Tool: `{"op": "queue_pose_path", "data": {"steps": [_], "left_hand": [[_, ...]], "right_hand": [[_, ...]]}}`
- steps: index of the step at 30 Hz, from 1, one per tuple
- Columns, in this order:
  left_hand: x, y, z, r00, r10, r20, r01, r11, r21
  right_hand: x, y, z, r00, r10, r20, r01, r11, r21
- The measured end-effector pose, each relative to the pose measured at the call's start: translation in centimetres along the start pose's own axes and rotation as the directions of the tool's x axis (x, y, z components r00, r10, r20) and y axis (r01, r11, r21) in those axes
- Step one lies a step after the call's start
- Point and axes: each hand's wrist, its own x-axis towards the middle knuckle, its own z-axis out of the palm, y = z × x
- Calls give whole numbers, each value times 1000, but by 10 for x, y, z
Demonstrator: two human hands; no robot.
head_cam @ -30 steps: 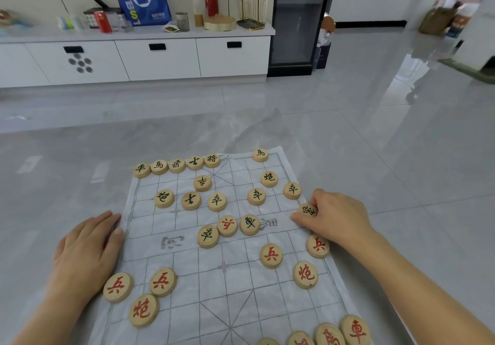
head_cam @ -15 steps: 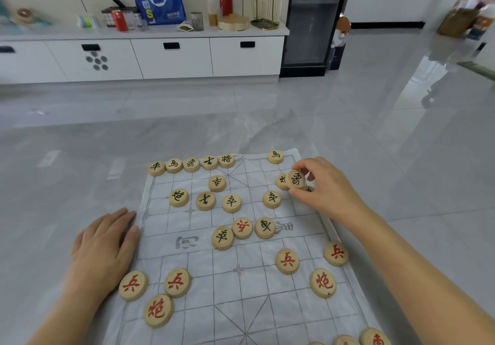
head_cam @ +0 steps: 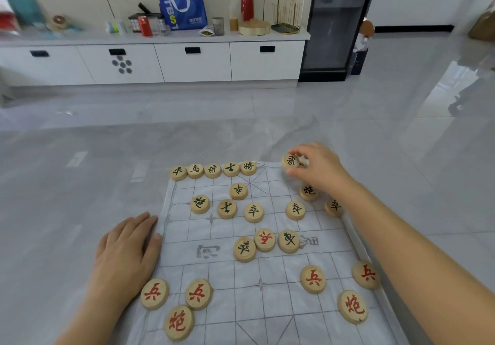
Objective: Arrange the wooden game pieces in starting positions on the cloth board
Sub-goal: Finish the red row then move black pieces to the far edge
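Observation:
A white cloth board (head_cam: 267,264) with a printed grid lies on the grey floor. Round wooden pieces with black or red characters sit on it. Several black-lettered pieces (head_cam: 213,170) line the far edge. My right hand (head_cam: 318,168) pinches a black-lettered piece (head_cam: 290,161) at the board's far right edge, lifted and tilted, partly covering another piece behind it. My left hand (head_cam: 128,248) lies flat with fingers together on the board's left edge. Red-lettered pieces (head_cam: 198,293) sit near me, and a mixed cluster (head_cam: 265,240) sits mid-board.
The board's far edge is slightly rumpled. Grey tiled floor (head_cam: 348,119) surrounds the cloth. A low white cabinet (head_cam: 192,61) with a blue bag, cans and jars on top stands far behind. A dark glass-door cabinet (head_cam: 337,23) is to its right.
My right hand picked up a black-lettered piece from the board's right side and carried it away from me to the far right edge. My left hand stayed flat on the cloth.

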Motion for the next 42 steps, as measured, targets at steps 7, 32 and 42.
{"op": "queue_pose_path", "data": {"steps": [7, 32, 42], "left_hand": [[-1, 2, -1, 1000, -13, 6, 13, 1000, -1], [-2, 2, -2, 1000, 6, 12, -6, 1000, -13], [-2, 3, -5, 1000, 12, 17, -11, 1000, -13]], "right_hand": [[34, -7, 26, 998, 13, 67, 7, 956, -294], [-21, -3, 10, 994, 51, 101, -37, 990, -136], [-100, -13, 0, 983, -32, 178, 52, 993, -110]]}}
